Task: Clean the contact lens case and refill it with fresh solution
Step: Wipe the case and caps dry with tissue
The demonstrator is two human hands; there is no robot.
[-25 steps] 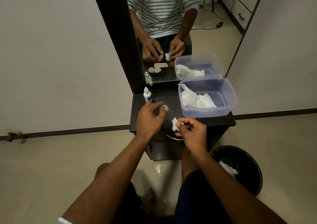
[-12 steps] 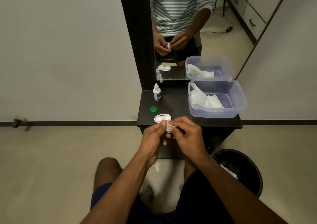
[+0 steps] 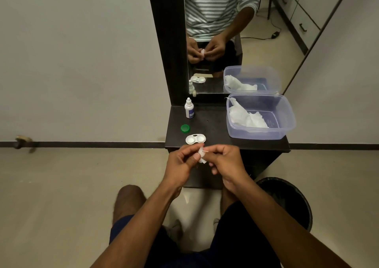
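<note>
Hands meet just in front of the dark table's [image 3: 215,124] near edge. Left hand [image 3: 180,165] pinches a small white cap [image 3: 201,155] between thumb and forefinger; most of the cap is covered by the fingers, so its inner face cannot be read. Right hand [image 3: 225,163] has thumb and forefinger closed on a thin white item, probably a scrap of tissue [image 3: 205,150], pressed against the cap; too small to identify with certainty. Remaining right fingers curl under, partly hidden.

Lens case [image 3: 195,139], white, both wells uncapped, lies flat on the table near its front edge, just beyond the hands. Well contents not discernible. Green cap [image 3: 185,128] sits apart, to the case's left and further back. Solution bottle [image 3: 189,108] stands upright at the back left by the mirror [image 3: 256,32]; label illegible.

Clear plastic tub [image 3: 287,122] on the table's right holds crumpled tissues [image 3: 246,118]. Black bin [image 3: 291,198] on the floor lower right, partly blocked by the right forearm.
</note>
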